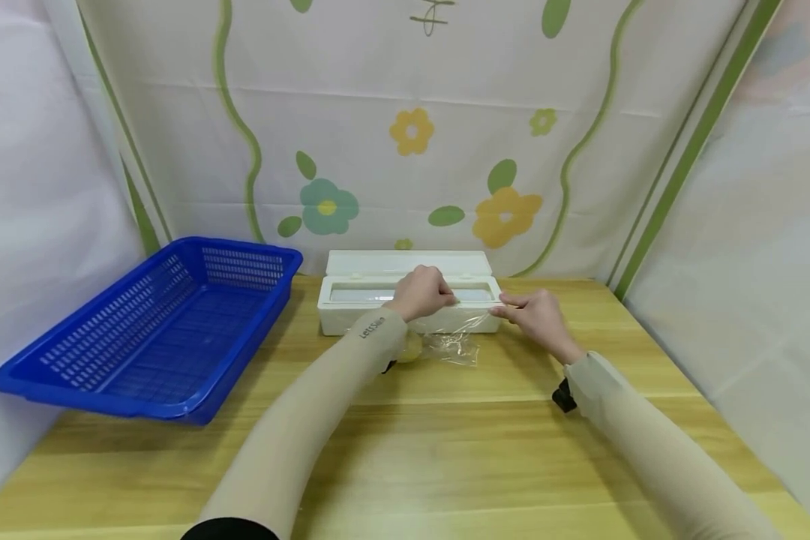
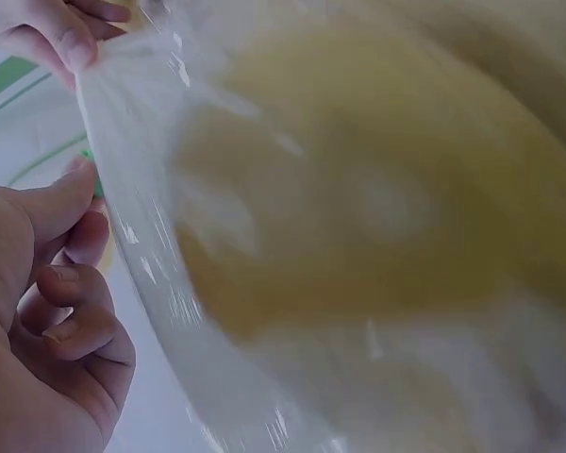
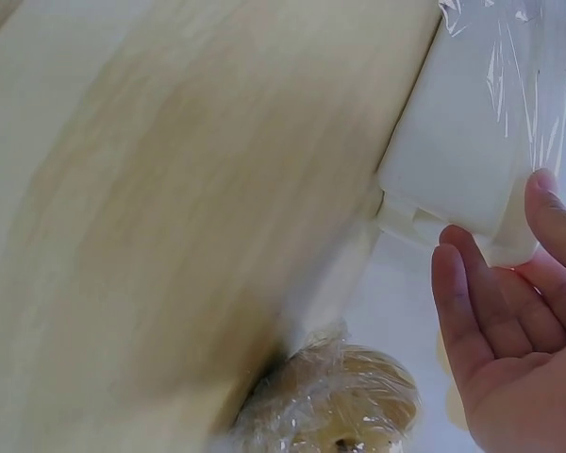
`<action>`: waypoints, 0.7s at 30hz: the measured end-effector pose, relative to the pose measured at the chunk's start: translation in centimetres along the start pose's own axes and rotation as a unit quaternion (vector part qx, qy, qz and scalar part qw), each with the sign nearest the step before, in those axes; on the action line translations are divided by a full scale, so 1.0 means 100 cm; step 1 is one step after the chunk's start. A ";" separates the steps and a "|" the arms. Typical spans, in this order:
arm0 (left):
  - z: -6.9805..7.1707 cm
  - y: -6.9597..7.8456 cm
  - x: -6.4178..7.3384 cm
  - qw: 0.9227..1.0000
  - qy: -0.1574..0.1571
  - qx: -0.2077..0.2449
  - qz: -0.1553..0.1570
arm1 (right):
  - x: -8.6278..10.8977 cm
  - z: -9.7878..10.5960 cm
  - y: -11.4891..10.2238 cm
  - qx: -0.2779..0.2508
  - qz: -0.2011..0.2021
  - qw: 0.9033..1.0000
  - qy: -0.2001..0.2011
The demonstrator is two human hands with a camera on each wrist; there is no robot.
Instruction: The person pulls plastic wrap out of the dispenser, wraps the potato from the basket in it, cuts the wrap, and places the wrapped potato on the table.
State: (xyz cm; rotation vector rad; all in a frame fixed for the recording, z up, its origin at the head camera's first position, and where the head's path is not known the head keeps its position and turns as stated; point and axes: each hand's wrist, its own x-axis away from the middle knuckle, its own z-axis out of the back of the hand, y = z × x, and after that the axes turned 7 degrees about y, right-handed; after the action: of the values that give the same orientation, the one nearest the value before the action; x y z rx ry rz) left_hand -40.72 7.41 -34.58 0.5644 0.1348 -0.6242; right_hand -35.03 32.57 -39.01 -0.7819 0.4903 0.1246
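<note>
A white cling film box (image 1: 340,321) stands with its lid (image 1: 408,262) raised and a roll inside. My left hand (image 1: 421,292) is over its front rim; in the left wrist view its thumb and forefinger pinch a small green slider (image 2: 96,179). Clear cling film (image 1: 452,346) hangs from the rim down the front. At the box's right corner my right hand (image 1: 536,319) pinches the film's edge, its fingers against the box end (image 3: 443,222). Beneath the hanging film, partly behind my left wrist, sits a yellowish rounded thing (image 1: 412,347), blurred in the left wrist view.
A blue plastic basket (image 1: 243,352) with slotted sides stands on the left of the wooden table (image 1: 445,465). A round thing wrapped in film (image 3: 349,406) lies beyond my right hand in the right wrist view. Flowered white cloth (image 1: 412,67) hangs behind the table.
</note>
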 end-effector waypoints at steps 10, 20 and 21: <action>0.043 -0.055 0.040 0.999 0.021 -0.032 0.004 | 0.003 0.001 -0.003 -0.009 0.010 1.000 -0.004; 0.083 -0.090 0.073 0.992 0.036 -0.120 0.003 | 0.001 0.000 -0.003 0.002 0.000 1.000 -0.010; 0.085 -0.091 0.074 0.991 0.035 -0.129 -0.004 | 0.001 0.000 -0.003 0.000 0.001 1.000 -0.010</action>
State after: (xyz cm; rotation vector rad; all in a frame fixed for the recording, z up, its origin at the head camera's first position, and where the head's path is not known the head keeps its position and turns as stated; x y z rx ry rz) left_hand -40.52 -7.05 -33.76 0.3349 0.2802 -0.5830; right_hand -34.86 32.32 -38.87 -0.7795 0.4721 0.1336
